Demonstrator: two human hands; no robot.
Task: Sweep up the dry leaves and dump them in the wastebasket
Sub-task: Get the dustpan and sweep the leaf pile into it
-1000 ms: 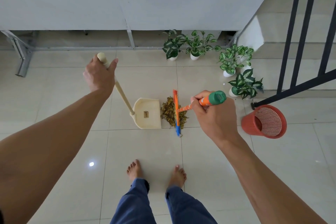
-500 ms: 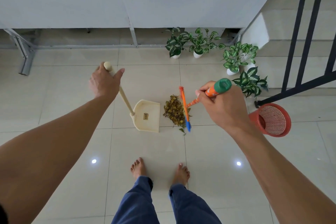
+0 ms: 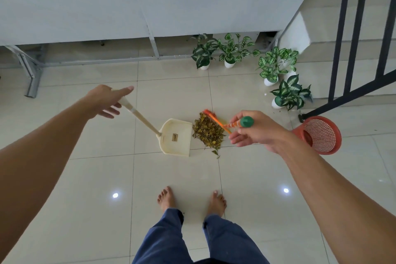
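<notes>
A pile of dry brown leaves (image 3: 207,133) lies on the tiled floor, right beside the open mouth of a cream dustpan (image 3: 177,137). My left hand (image 3: 108,100) holds the top of the dustpan's long handle (image 3: 141,118) loosely, thumb over it and fingers stretched out. My right hand (image 3: 258,130) grips the green-capped, orange-striped handle of a small broom (image 3: 246,122). The broom's orange head (image 3: 211,115) rests along the far right edge of the pile. The red mesh wastebasket (image 3: 300,134) stands on the floor just right of my right wrist.
Several potted green plants (image 3: 229,51) line the floor beyond the leaves, near a grey wall. A black metal railing (image 3: 353,34) runs at the right, its foot close to the wastebasket. My bare feet (image 3: 166,198) stand a tile behind the dustpan. One stray leaf (image 3: 215,152) lies nearer me.
The broom head has swung from upright beside the pile to slanting along its far right edge. My left hand's fingers have loosened and spread on the dustpan handle. Both hands sit lower.
</notes>
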